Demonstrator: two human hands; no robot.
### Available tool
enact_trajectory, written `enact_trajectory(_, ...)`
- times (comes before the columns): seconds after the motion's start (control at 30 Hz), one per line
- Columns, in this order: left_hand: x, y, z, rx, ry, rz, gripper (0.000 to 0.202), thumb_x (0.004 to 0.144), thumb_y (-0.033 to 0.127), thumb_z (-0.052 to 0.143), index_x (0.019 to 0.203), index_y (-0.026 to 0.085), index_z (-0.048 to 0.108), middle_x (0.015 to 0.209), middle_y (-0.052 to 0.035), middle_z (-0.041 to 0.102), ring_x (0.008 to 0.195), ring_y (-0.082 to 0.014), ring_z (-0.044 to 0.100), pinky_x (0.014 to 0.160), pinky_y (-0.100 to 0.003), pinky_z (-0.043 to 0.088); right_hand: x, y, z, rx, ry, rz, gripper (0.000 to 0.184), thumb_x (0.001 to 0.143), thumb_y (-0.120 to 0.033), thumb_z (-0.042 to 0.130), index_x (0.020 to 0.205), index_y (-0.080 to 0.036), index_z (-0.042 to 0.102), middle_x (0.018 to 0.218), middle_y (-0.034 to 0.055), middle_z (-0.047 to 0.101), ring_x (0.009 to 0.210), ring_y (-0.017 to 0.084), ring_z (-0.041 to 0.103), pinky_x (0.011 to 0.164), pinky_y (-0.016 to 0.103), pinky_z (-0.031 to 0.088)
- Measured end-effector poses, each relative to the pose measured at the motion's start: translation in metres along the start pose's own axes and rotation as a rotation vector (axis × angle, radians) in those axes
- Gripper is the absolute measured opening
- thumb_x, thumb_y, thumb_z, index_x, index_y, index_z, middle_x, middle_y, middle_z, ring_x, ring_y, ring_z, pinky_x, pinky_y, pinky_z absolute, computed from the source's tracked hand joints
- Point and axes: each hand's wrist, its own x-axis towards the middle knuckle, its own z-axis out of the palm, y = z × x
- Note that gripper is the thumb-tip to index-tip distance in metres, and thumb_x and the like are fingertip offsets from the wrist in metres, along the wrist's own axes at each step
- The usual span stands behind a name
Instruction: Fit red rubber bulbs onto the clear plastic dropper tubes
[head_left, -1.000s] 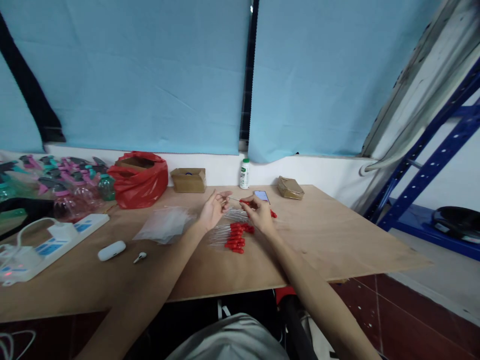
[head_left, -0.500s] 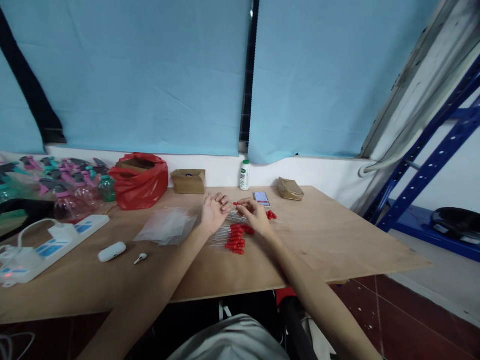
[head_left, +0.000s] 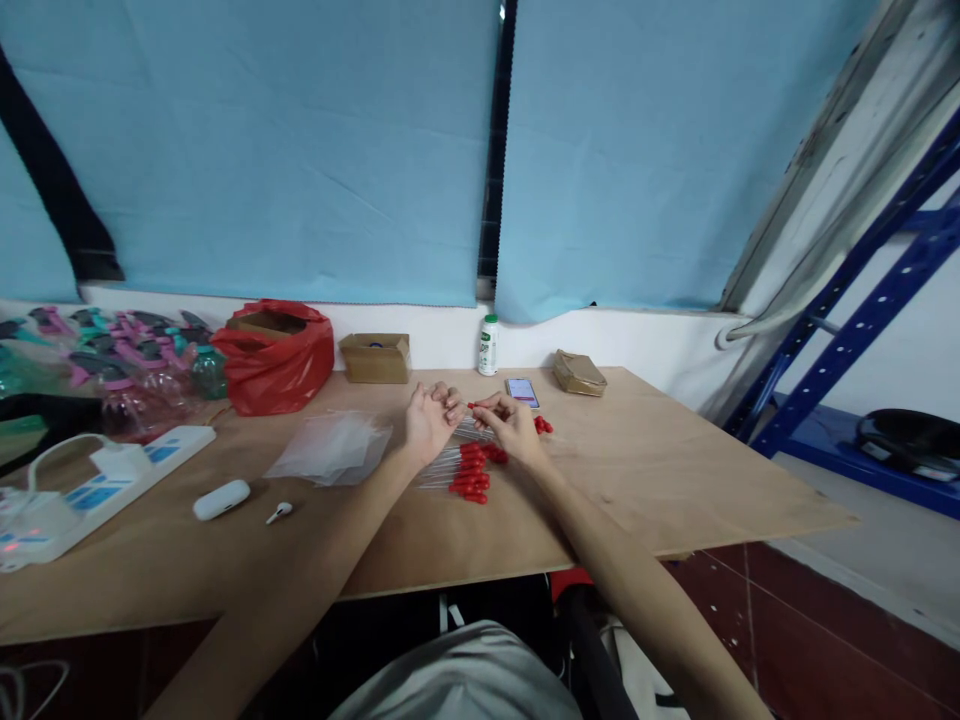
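Above the table's middle, my left hand [head_left: 433, 420] is turned palm up with its fingers curled in; whatever lies within them is too small to make out. My right hand [head_left: 510, 425] pinches the small red bulb of a dropper [head_left: 472, 405] right at the left fingertips. Below the hands lies a bunch of thin clear droppers with red rubber bulbs [head_left: 471, 475], bulbs pointing right. Further back, a second group with red bulbs [head_left: 544, 425] is partly hidden by my right hand. Clear plastic bags [head_left: 330, 448] lie flat to the left of my left hand.
On the left are a power strip [head_left: 112, 490], a white earphone case [head_left: 221, 499], an earphone [head_left: 279, 513] and spray bottles [head_left: 127, 400]. Along the back stand a red bag [head_left: 281, 370], a cardboard box [head_left: 375, 360], a white bottle [head_left: 488, 348], a phone [head_left: 522, 391] and a wrapped package [head_left: 579, 374].
The view has shifted slightly. Both hands keep nearly the same pose, with the red bulb still between them; the things on the table have not moved.
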Motion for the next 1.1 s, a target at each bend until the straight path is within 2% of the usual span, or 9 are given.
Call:
enact_trajectory(0.1, -0.001, -0.001, 0.002, -0.009, 0.032, -0.014, 0.043, 0.102, 0.05, 0.034, 0.073, 0.02, 0.038, 0.073, -0.0026, 0.041, 0.058, -0.0143, 0.039, 0.054, -0.026, 0.037, -0.001, 0.0, -0.001, -0.019, -0.004, 0.004, 0.031, 0.084, -0.048, 0.074, 0.088, -0.018, 0.07, 0.07, 0.0035, 0.071, 0.063, 0.019, 0.068, 0.064, 0.031, 0.057)
enact_trajectory(0.4, -0.002, -0.003, 0.001, -0.071, -0.008, -0.034, 0.041, 0.103, 0.046, 0.032, 0.073, 0.019, 0.04, 0.074, -0.0033, 0.042, 0.06, -0.0146, 0.041, 0.057, -0.027, 0.04, -0.001, -0.003, 0.001, 0.005, 0.026, 0.005, 0.032, 0.083, -0.049, 0.076, 0.088, -0.018, 0.072, 0.073, 0.0044, 0.072, 0.066, 0.02, 0.069, 0.066, 0.033, 0.057)
enact_trajectory(0.57, -0.002, -0.001, 0.002, -0.076, 0.014, -0.048, 0.039, 0.102, 0.045, 0.036, 0.074, 0.019, 0.041, 0.075, -0.0033, 0.043, 0.059, -0.0141, 0.041, 0.056, -0.026, 0.039, 0.0, -0.001, -0.001, 0.001, 0.03, 0.009, 0.033, 0.082, -0.05, 0.076, 0.09, -0.019, 0.072, 0.074, 0.0048, 0.073, 0.067, 0.021, 0.069, 0.067, 0.034, 0.057)
enact_trajectory(0.73, -0.002, -0.001, 0.0, -0.037, 0.042, -0.031, 0.04, 0.102, 0.049, 0.036, 0.077, 0.019, 0.044, 0.076, -0.004, 0.046, 0.058, -0.014, 0.041, 0.052, -0.025, 0.037, -0.003, -0.007, -0.001, -0.161, 0.021, -0.06, 0.03, 0.089, -0.048, 0.07, 0.096, -0.019, 0.072, 0.074, 0.0037, 0.071, 0.067, 0.019, 0.066, 0.065, 0.031, 0.052)
enact_trajectory(0.87, -0.002, -0.001, -0.002, -0.05, 0.053, -0.013, 0.039, 0.101, 0.049, 0.035, 0.081, 0.019, 0.048, 0.079, -0.0058, 0.049, 0.06, -0.0149, 0.043, 0.05, -0.025, 0.036, -0.004, -0.015, -0.001, -0.305, 0.053, -0.151, 0.027, 0.09, -0.045, 0.068, 0.097, -0.019, 0.075, 0.087, 0.0054, 0.074, 0.071, 0.018, 0.064, 0.069, 0.03, 0.05)
enact_trajectory(0.97, -0.003, 0.001, -0.001, -0.069, 0.025, -0.015, 0.035, 0.1, 0.045, 0.036, 0.078, 0.019, 0.044, 0.077, -0.0048, 0.046, 0.06, -0.0153, 0.043, 0.051, -0.026, 0.037, -0.004, -0.015, -0.001, -0.293, 0.051, -0.152, 0.026, 0.09, -0.044, 0.069, 0.097, -0.02, 0.075, 0.091, 0.0058, 0.075, 0.072, 0.018, 0.064, 0.07, 0.031, 0.05)
enact_trajectory(1.1, -0.005, 0.004, 0.002, -0.084, 0.027, -0.018, 0.032, 0.098, 0.043, 0.039, 0.076, 0.02, 0.04, 0.074, -0.0029, 0.041, 0.059, -0.0145, 0.041, 0.052, -0.026, 0.037, -0.002, -0.009, 0.0, -0.148, 0.008, -0.059, 0.031, 0.09, -0.047, 0.068, 0.104, -0.02, 0.072, 0.083, 0.0044, 0.074, 0.072, 0.019, 0.067, 0.07, 0.031, 0.053)
